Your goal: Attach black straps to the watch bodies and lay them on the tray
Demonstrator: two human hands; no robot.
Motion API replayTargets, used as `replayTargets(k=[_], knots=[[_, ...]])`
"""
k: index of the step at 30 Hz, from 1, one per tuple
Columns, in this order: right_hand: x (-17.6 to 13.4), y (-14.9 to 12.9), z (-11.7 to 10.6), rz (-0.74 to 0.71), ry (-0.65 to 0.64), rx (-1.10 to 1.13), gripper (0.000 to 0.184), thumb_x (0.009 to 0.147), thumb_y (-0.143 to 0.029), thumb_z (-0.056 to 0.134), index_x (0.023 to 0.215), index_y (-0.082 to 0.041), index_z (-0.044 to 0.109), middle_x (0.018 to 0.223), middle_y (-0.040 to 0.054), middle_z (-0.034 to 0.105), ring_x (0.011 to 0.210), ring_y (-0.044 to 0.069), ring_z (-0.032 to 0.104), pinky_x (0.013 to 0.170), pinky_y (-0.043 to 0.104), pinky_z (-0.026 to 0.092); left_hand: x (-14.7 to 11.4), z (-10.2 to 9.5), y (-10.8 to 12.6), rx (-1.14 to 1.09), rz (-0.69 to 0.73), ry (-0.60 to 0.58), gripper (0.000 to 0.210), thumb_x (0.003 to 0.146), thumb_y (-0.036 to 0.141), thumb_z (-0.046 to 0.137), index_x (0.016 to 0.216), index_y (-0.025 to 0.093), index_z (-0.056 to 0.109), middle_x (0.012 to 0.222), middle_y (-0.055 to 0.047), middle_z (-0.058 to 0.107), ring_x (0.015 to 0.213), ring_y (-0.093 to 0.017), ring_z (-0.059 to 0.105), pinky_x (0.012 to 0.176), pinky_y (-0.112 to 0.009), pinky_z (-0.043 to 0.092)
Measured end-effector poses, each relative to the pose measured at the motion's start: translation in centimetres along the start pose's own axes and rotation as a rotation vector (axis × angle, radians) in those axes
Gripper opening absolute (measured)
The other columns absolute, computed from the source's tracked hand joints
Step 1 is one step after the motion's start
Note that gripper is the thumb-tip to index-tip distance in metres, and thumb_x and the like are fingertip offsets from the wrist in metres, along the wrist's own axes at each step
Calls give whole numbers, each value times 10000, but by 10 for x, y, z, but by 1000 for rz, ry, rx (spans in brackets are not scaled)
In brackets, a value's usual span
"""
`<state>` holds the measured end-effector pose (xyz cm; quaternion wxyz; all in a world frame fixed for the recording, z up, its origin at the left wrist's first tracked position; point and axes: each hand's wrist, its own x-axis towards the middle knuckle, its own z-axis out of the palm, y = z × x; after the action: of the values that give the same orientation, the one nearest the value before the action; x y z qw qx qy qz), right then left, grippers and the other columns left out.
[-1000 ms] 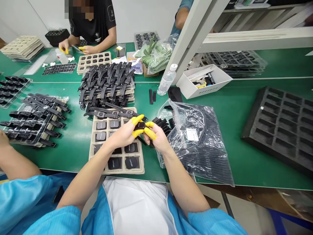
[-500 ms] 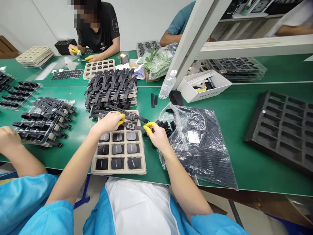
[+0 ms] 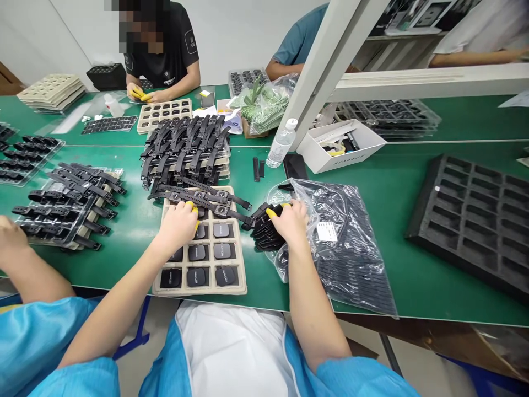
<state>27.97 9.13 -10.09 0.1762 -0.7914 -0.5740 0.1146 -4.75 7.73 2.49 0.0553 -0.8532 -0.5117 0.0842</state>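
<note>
My left hand [image 3: 178, 225], with yellow finger covers, is closed low over the beige moulded tray [image 3: 242, 275]; its fingertips are at the second row and what they hold is hidden. Dark square watch bodies [image 3: 223, 251] sit in the tray's pockets. Across its far row lie watches with black straps fitted [image 3: 221, 210], face down. My right hand [image 3: 292, 221], also with yellow finger covers, closes on black watch straps at the top of a loose pile [image 3: 264, 234] right of the tray. The strap's far end is partly hidden by the fingers.
A clear bag of straps [image 3: 355, 264] lies right of the pile. Behind the tray rises a stack of strapped watches [image 3: 185, 149]. A water bottle [image 3: 282, 143], a white box [image 3: 341, 149] and a black foam tray [image 3: 467, 215] stand around. A co-worker's hand [image 3: 10, 240] is at far left.
My right hand has let go of the watch strap and moved right onto the strap pile. The strapped watch now rests on the tray; my left hand has moved down and left, off it.
</note>
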Motion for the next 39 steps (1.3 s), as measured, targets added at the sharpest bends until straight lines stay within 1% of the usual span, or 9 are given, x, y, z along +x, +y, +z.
replayTargets(k=[6,10,13,15,19,23,26,30,39], knots=[[4,-1,-8,-8,185,232,263,862,-410,654,983,-206,539,1321,245,612,1397,410,430,1142,597,327,6,2,4,-26,0,21,226,969,184,492,985,136,713,1052,-213,684,1049,-373,589,827,-478,452],[-3,-19,-25,-67,215,859,300,860,-424,667,993,-258,455,1058,118,699,1095,299,670,994,483,492,9,9,3,-57,-3,40,187,961,187,529,1000,131,703,1059,-213,688,1079,-376,592,852,-467,455],[-18,-40,-40,-114,215,1269,343,874,-494,704,1016,-286,471,845,3,654,798,221,685,784,382,544,9,9,1,-85,-16,52,177,982,183,518,996,139,689,1055,-211,699,1089,-376,606,863,-461,468],[-32,-54,-48,-137,112,1459,329,889,-519,714,1012,-305,498,730,-49,595,607,171,589,610,313,495,8,5,-1,-108,-30,56,180,996,175,498,976,146,674,1031,-206,710,1081,-372,624,868,-454,479],[-60,-79,-50,-144,-370,1660,299,900,-518,717,977,-272,566,603,-73,532,439,104,351,423,229,283,9,-11,5,-198,-84,57,176,1030,249,475,1050,155,622,928,-152,727,927,-321,696,782,-396,519],[-77,-92,-36,-131,-763,1659,330,872,-509,736,953,-232,576,580,-64,549,420,92,358,392,214,272,17,-5,33,-675,-92,99,252,1028,253,460,1250,156,531,1045,-134,750,931,-274,743,770,-357,580],[-82,-93,-24,-153,-818,1631,323,896,-500,714,939,-219,560,542,-67,573,397,98,394,371,215,312,22,15,52,-886,117,165,399,965,137,445,1360,145,502,1243,-162,711,1125,-265,715,935,-393,599],[-80,-89,-17,-221,-831,1598,301,930,-475,688,895,-201,568,491,-56,595,361,107,428,369,228,349,24,35,55,-910,353,282,575,856,23,418,1396,178,539,1363,-136,651,1280,-249,638,1080,-416,554],[-78,-92,-29,-177,-853,1673,300,895,-464,724,857,-195,597,417,-66,537,344,107,391,394,242,352,22,32,53,-939,400,378,560,884,10,417,1404,175,540,1316,-135,654,1228,-240,643,1058,-419,565]])
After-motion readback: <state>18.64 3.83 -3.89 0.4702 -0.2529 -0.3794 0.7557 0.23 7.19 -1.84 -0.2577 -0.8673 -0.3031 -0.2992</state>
